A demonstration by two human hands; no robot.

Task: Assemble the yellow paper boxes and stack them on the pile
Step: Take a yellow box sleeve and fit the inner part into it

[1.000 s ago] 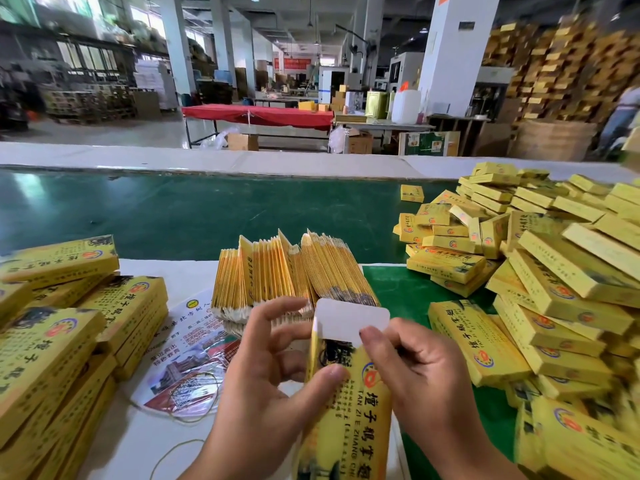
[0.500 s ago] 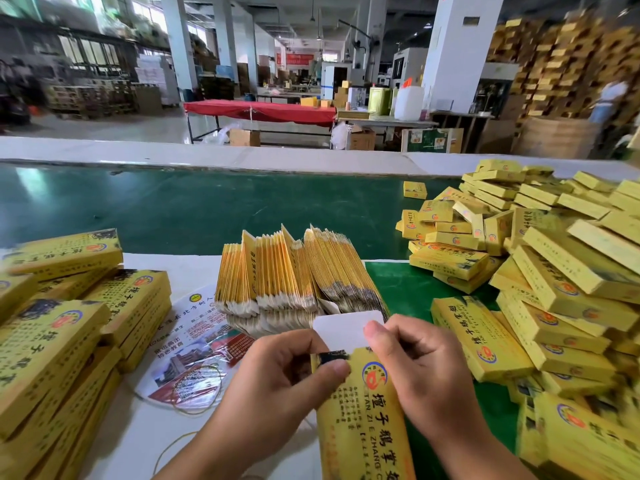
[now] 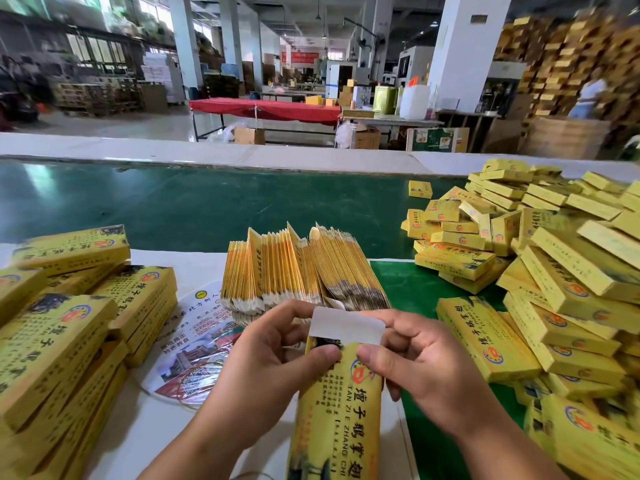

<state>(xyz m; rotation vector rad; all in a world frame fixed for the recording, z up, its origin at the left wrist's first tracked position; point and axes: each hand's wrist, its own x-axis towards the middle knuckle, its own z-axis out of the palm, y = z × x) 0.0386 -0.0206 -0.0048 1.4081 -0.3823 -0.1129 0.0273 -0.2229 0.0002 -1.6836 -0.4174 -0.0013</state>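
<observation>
Factory worktable — left hand (image 3: 273, 358) and right hand (image 3: 426, 368) pinch a light, crushable yellow paper box (image 3: 341, 410) just below its white flap (image 3: 346, 329).

A yellow printed box (image 3: 341, 403), white end flap raised, stands near the assembled-box pile (image 3: 554, 289).

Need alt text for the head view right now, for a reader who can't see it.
Both hands, left hand and right hand, grip a yellow box with its white end flap open. Flat box blanks stand behind; the pile of assembled boxes lies right.
</observation>
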